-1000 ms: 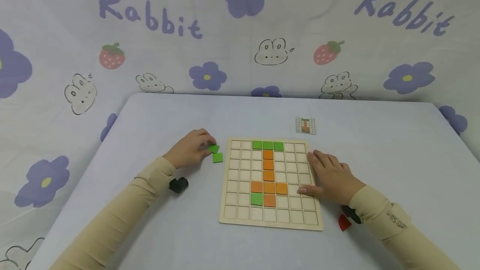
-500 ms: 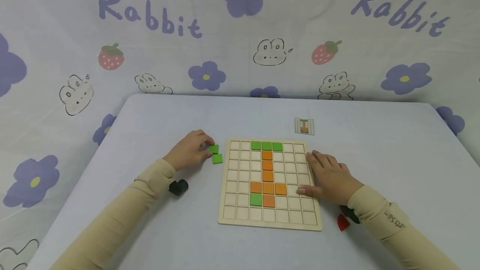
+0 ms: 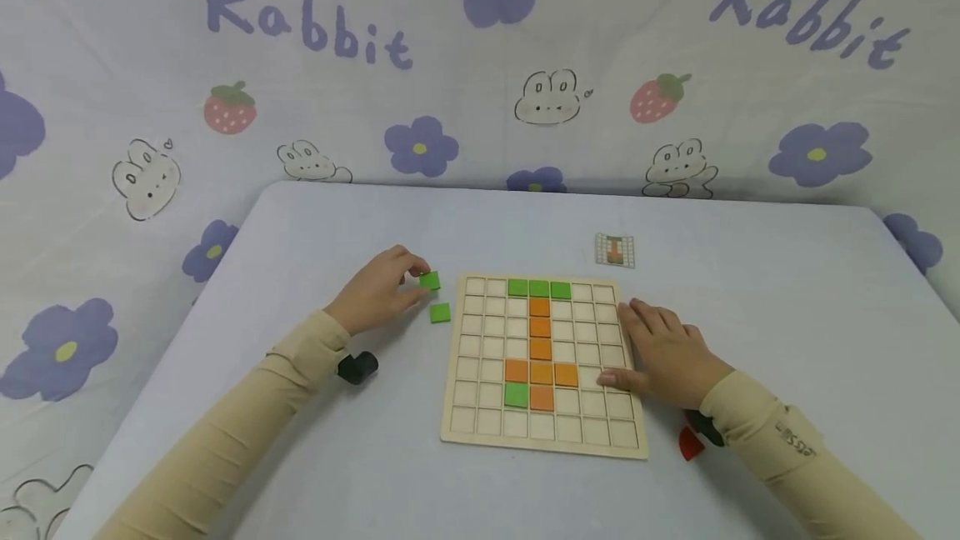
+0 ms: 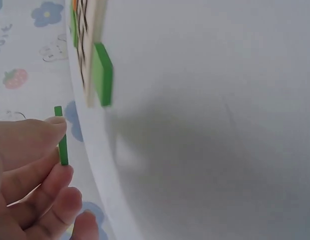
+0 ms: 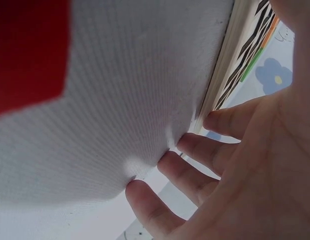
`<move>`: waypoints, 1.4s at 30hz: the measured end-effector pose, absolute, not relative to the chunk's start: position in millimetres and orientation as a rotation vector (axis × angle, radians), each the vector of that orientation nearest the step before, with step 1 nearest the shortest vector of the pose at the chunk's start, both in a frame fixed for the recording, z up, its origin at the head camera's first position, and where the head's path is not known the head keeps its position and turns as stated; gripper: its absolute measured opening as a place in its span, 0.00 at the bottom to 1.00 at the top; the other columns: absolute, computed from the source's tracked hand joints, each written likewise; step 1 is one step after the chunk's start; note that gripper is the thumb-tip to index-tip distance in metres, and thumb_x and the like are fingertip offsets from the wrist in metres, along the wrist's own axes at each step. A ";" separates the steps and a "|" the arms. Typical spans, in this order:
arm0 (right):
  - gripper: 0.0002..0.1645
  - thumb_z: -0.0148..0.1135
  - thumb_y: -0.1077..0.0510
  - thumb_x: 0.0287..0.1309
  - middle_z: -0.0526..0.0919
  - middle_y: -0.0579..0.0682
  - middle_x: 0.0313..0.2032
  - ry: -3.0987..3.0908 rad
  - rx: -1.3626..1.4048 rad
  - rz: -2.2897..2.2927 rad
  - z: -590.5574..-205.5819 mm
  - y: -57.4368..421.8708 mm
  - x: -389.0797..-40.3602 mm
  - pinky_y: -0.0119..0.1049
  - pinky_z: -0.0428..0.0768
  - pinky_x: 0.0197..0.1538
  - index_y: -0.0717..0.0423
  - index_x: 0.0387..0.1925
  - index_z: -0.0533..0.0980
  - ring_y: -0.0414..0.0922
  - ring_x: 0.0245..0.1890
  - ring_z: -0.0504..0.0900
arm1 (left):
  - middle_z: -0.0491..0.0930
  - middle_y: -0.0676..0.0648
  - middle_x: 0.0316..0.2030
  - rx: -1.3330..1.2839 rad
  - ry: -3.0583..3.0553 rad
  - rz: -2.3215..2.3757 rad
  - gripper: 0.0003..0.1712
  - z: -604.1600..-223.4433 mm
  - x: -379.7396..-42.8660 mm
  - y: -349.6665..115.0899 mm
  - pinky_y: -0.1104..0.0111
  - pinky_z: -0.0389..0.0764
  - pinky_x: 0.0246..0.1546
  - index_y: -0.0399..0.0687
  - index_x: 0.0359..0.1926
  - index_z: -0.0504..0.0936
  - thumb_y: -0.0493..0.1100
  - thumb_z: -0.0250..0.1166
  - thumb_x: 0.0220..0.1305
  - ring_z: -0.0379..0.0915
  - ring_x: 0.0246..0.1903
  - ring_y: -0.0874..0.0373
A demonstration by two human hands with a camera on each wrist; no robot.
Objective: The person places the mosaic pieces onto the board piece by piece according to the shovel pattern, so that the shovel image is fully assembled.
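My left hand (image 3: 378, 290) pinches a green square tile (image 3: 430, 281) between thumb and fingertips, left of the board; the left wrist view shows this tile (image 4: 63, 150) edge-on. A second green tile (image 3: 440, 312) lies on the table just below it, beside the wooden grid board (image 3: 480, 421). On the board, a row of green tiles (image 3: 538, 288) tops a column of orange tiles (image 3: 540, 327), with orange tiles either side lower down and one green tile (image 3: 516, 394) at lower left. My right hand (image 3: 671, 357) rests at the board's right edge, fingers extended, thumb over the grid.
A small card with a printed grid pattern (image 3: 615, 250) lies behind the board. A red piece (image 3: 691, 443) is by the right wrist, and a black device (image 3: 358, 367) is at the left wrist. A printed cloth (image 3: 315, 107) hangs behind the white table (image 3: 337, 465).
The left hand has brought the green tile up and slightly away from the other loose tile, which stays on the table. My right hand keeps its place on the board.
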State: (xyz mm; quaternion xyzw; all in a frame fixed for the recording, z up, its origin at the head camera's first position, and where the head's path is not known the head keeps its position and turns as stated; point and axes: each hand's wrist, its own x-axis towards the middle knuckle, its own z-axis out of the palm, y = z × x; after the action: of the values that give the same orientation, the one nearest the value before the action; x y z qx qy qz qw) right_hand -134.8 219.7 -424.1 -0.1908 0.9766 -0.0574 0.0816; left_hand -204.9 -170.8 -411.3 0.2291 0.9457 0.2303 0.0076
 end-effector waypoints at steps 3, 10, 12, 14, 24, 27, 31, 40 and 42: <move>0.65 0.51 0.20 0.50 0.56 0.69 0.69 2.921 -0.575 -0.168 -423.4 219.8 -135.4 0.66 0.63 0.57 0.65 0.71 0.52 0.67 0.66 0.57 | 0.76 0.44 0.44 0.772 2.967 0.782 0.21 -406.4 -198.1 -163.1 0.62 0.75 0.45 0.39 0.54 0.77 0.43 0.65 0.62 0.73 0.43 0.53; 0.64 0.51 0.21 0.51 0.56 0.69 0.68 2.914 -0.576 -0.182 -422.1 219.7 -134.6 0.66 0.64 0.56 0.65 0.71 0.53 0.67 0.65 0.58 | 0.74 0.46 0.44 0.994 2.953 0.856 0.21 -401.0 -174.9 -137.3 0.65 0.74 0.44 0.39 0.56 0.77 0.41 0.64 0.63 0.73 0.45 0.52; 0.64 0.51 0.20 0.50 0.56 0.69 0.68 2.915 -0.576 -0.179 -423.5 220.0 -135.2 0.66 0.64 0.56 0.65 0.71 0.52 0.67 0.65 0.57 | 0.74 0.46 0.44 1.041 2.934 0.873 0.19 -399.1 -169.1 -130.3 0.65 0.74 0.44 0.40 0.54 0.78 0.40 0.65 0.63 0.73 0.45 0.51; 0.64 0.51 0.20 0.50 0.56 0.69 0.69 2.914 -0.574 -0.174 -423.9 220.7 -136.0 0.66 0.64 0.56 0.65 0.71 0.52 0.67 0.66 0.57 | 0.74 0.46 0.43 1.067 2.905 0.895 0.17 -396.0 -164.0 -123.8 0.66 0.74 0.43 0.42 0.52 0.79 0.40 0.66 0.62 0.73 0.43 0.52; 0.65 0.48 0.19 0.50 0.57 0.69 0.68 2.909 -0.594 -0.174 -420.8 223.2 -138.2 0.65 0.65 0.56 0.65 0.70 0.53 0.67 0.65 0.58 | 0.75 0.50 0.40 1.211 2.763 0.881 0.17 -389.6 -141.9 -96.7 0.74 0.73 0.35 0.45 0.50 0.81 0.44 0.68 0.60 0.72 0.33 0.59; 0.65 0.48 0.19 0.50 0.57 0.69 0.68 2.904 -0.598 -0.173 -419.1 223.8 -138.4 0.65 0.65 0.56 0.65 0.70 0.53 0.67 0.65 0.58 | 0.75 0.52 0.40 1.244 2.728 0.861 0.17 -388.0 -136.5 -88.6 0.75 0.72 0.33 0.46 0.50 0.81 0.45 0.67 0.61 0.72 0.32 0.60; 0.64 0.50 0.20 0.51 0.57 0.68 0.68 2.904 -0.592 -0.171 -418.4 225.7 -139.4 0.65 0.65 0.56 0.66 0.71 0.53 0.66 0.65 0.58 | 0.75 0.52 0.39 1.281 2.687 0.849 0.18 -386.3 -133.7 -76.3 0.76 0.72 0.33 0.47 0.50 0.82 0.47 0.68 0.60 0.73 0.32 0.60; 0.64 0.51 0.20 0.51 0.57 0.68 0.68 2.880 -0.577 -0.196 -412.5 224.9 -139.2 0.64 0.65 0.55 0.66 0.70 0.54 0.66 0.65 0.58 | 0.76 0.54 0.40 1.330 2.606 0.696 0.16 -385.6 -131.5 -50.9 0.77 0.70 0.35 0.51 0.49 0.82 0.50 0.66 0.62 0.70 0.33 0.62; 0.64 0.50 0.20 0.51 0.57 0.68 0.68 2.881 -0.586 -0.189 -411.7 224.9 -139.3 0.64 0.66 0.55 0.66 0.70 0.54 0.66 0.65 0.59 | 0.77 0.54 0.40 1.352 2.596 0.685 0.16 -385.7 -131.5 -46.2 0.77 0.71 0.36 0.50 0.49 0.82 0.50 0.66 0.62 0.72 0.33 0.62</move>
State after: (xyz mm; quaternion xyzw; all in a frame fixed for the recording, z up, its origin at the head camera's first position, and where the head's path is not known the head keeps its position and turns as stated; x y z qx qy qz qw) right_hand -139.3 224.9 -411.7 -0.1978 0.9732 -0.0640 0.0978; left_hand -131.5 -46.2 -385.7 0.4488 0.8616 0.2274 0.0675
